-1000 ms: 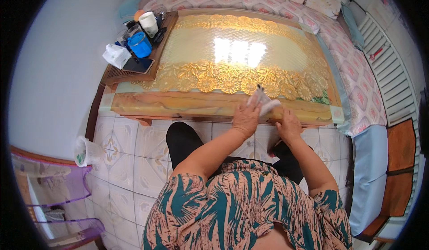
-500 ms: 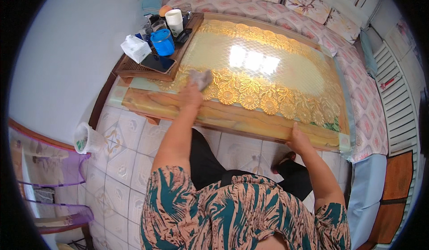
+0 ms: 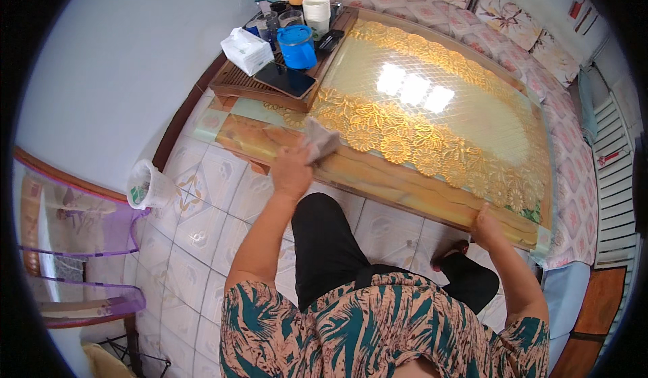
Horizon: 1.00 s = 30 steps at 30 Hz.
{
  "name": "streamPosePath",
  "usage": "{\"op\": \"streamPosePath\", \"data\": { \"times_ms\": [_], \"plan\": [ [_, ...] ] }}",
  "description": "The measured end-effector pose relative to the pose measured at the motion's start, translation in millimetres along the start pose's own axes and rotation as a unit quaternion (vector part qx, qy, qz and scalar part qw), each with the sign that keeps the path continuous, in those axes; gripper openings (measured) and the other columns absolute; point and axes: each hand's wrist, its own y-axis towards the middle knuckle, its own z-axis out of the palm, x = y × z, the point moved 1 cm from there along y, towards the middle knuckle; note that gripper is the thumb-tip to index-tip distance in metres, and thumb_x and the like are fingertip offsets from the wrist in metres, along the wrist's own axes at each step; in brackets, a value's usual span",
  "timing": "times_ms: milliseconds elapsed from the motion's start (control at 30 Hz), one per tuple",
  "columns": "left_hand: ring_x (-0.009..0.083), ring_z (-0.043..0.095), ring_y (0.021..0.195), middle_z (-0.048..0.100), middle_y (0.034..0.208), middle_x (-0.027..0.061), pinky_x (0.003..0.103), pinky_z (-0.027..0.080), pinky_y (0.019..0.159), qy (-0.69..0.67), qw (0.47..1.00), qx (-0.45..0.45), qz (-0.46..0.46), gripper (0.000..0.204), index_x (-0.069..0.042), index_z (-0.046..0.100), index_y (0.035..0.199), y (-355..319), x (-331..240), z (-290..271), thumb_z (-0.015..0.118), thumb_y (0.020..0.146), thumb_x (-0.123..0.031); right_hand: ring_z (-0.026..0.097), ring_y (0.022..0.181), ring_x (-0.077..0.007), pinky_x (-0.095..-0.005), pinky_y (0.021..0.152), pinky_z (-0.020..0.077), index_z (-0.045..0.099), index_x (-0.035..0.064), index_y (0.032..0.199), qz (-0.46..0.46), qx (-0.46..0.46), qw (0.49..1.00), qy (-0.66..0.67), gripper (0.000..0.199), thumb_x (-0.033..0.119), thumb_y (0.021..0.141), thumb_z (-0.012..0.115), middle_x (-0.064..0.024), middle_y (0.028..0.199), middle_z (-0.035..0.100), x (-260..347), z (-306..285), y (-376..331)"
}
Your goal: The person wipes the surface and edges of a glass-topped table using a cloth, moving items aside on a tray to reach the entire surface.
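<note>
This is looking like a living room in a home. A long sofa (image 3: 426,12) with a pink patterned cover is running along the far side and the right. Big flowery cushions (image 3: 507,13) are leaning on it. A low surface (image 3: 388,177) is standing in front, and a gold flower mat (image 3: 395,147) is lying on top. At its left end, a wooden tray (image 3: 270,94) is holding a blue mug (image 3: 295,46), paper cups (image 3: 316,15), a pack of tissues (image 3: 247,50) and a phone (image 3: 286,79). On the left, a see-through curtain (image 3: 84,219) with purple edges is hanging, and a white bin (image 3: 152,183) is sitting on the tile floor (image 3: 196,233).
</note>
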Motion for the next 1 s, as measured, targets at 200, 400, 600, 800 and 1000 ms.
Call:
{"op": "streamPosePath", "data": {
  "times_ms": [200, 400, 600, 800, 1000],
  "plan": [
    [0.0311, 0.052, 0.106, 0.043, 0.14, -0.0009, 0.044, 0.047, 0.087, 0.128, 0.977, 0.013, -0.168, 0.045, -0.018, 0.056, 0.123, 21.0, 122.4, -12.0, 0.055, 0.078, -0.018, 0.063, 0.083, -0.0411, -0.0447, 0.071, 0.0507, 0.011, -0.017, 0.137, -0.008, -0.011, 1.0, -0.014, 0.087, 0.023, 0.081, 0.063, -0.027, 0.09, 0.064, 0.2, -3.9, -5.3],
    [0.0336, 0.051, 0.109, 0.04, 0.142, -0.0046, 0.043, 0.047, 0.089, 0.182, 0.928, 0.043, -0.321, 0.042, -0.018, 0.053, 0.126, 53.8, 196.9, -18.5, 0.053, 0.085, -0.023, 0.063, 0.085, -0.0425, -0.045, 0.072, 0.0504, 0.01, -0.0146, 0.139, -0.004, -0.001, 1.0, -0.005, 0.093, 0.026, 0.078, 0.068, -0.0285, 0.092, 0.063, 1.8, -10.1, -12.8],
    [0.0347, 0.05, 0.11, 0.034, 0.144, -0.006, 0.043, 0.047, 0.088, 0.188, 0.901, 0.036, -0.39, 0.036, -0.019, 0.055, 0.124, 70.1, 255.1, -12.9, 0.051, 0.088, -0.02, 0.062, 0.083, -0.0438, -0.0468, 0.071, 0.0499, 0.011, -0.0145, 0.139, -0.042, -0.064, 0.997, -0.002, 0.093, 0.025, 0.077, 0.067, -0.03, 0.095, 0.062, -11.4, 8.2, -7.2],
    [0.0354, 0.05, 0.114, 0.034, 0.145, -0.0021, 0.044, 0.045, 0.091, 0.185, 0.887, 0.068, -0.418, 0.037, -0.016, 0.055, 0.123, 90.9, 243.0, -28.4, 0.051, 0.086, -0.014, 0.062, 0.081, -0.0433, -0.047, 0.07, 0.0504, 0.01, -0.0169, 0.138, -0.025, -0.024, 0.999, 0.006, 0.092, 0.022, 0.077, 0.067, -0.0292, 0.095, 0.062, 0.3, -8.6, -13.1],
    [0.0332, 0.049, 0.117, 0.041, 0.141, 0.0106, 0.041, 0.041, 0.098, 0.202, 0.956, 0.017, -0.214, 0.043, -0.002, 0.053, 0.125, 65.1, 268.5, -15.7, 0.05, 0.082, -0.008, 0.062, 0.082, -0.043, -0.0471, 0.069, 0.0503, 0.011, -0.0168, 0.138, -0.019, -0.031, 0.999, 0.0, 0.092, 0.021, 0.076, 0.067, -0.0288, 0.094, 0.062, 2.2, -5.8, -10.9]
  ]
}}
